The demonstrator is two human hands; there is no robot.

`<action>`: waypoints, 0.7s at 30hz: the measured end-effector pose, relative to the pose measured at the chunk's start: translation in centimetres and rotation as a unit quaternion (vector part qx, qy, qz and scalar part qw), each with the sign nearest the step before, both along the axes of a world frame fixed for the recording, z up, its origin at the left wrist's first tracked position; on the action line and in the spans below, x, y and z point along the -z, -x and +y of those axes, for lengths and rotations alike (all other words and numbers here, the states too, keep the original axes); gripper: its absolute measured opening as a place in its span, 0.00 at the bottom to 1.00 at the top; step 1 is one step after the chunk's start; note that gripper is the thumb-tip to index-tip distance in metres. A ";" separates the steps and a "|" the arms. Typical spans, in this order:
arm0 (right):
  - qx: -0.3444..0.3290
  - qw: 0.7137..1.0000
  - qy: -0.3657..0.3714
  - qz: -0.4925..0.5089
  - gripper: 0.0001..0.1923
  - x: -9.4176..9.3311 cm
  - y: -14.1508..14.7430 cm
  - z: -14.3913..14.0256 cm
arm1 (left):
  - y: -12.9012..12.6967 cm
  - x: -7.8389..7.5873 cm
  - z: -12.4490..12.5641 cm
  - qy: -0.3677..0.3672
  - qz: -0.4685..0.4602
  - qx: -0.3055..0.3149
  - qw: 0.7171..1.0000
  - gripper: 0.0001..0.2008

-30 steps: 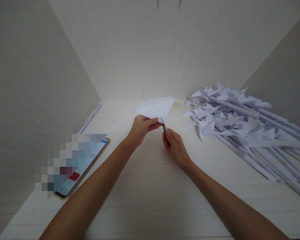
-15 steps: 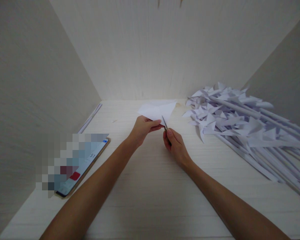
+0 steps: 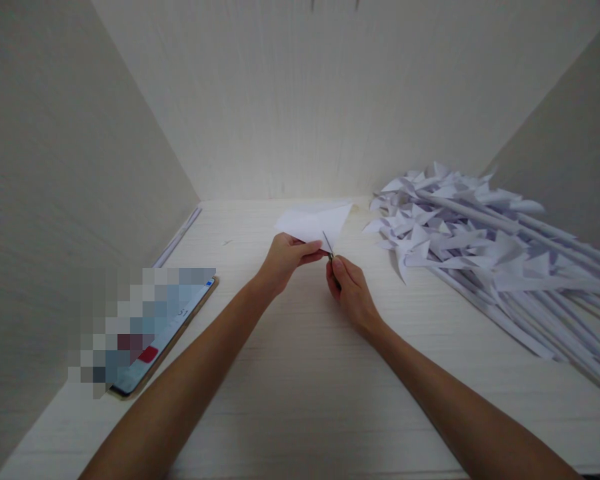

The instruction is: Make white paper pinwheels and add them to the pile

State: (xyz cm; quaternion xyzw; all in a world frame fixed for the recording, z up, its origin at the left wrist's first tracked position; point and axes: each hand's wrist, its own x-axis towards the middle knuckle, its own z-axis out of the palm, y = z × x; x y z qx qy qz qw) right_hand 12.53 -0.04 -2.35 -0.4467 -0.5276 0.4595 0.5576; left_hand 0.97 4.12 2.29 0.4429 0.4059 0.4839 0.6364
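Note:
My left hand [image 3: 284,261] pinches the near corner of a folded white sheet of paper [image 3: 314,223], holding it just above the pale wooden table [image 3: 300,373]. My right hand [image 3: 349,290] grips a small pair of scissors [image 3: 328,245]. The thin blades point up and away, into the paper's lower edge right beside my left thumb. Whether the blades are apart is too small to tell.
A large heap of white paper pinwheels on rolled paper sticks [image 3: 485,250] covers the right side of the table. A phone [image 3: 155,340] lies at the left, partly blurred out. A thin white strip [image 3: 177,237] rests along the left wall. Pale walls enclose three sides.
The paper has dropped a little lower and flatter in my left hand. The scissors have edged slightly further into its lower edge. Both arms otherwise hold their place.

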 end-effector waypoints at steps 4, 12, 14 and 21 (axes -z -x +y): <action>0.009 1.000 -0.007 -0.002 0.19 0.1 0.0 0.0 | 0.0 0.0 -0.1 -0.003 -0.001 0.010 1.000 0.06; 0.011 1.000 -0.014 0.008 0.19 0.3 -0.1 0.1 | -0.3 0.2 -0.2 -0.004 0.013 0.022 1.000 0.07; 0.015 1.000 -0.018 0.008 0.19 0.3 -0.1 0.1 | -0.4 0.2 -0.3 -0.002 0.013 0.022 1.000 0.07; 0.019 1.000 -0.016 0.006 0.19 0.1 -0.1 0.0 | -0.4 0.2 -0.3 -0.004 0.020 0.023 1.000 0.08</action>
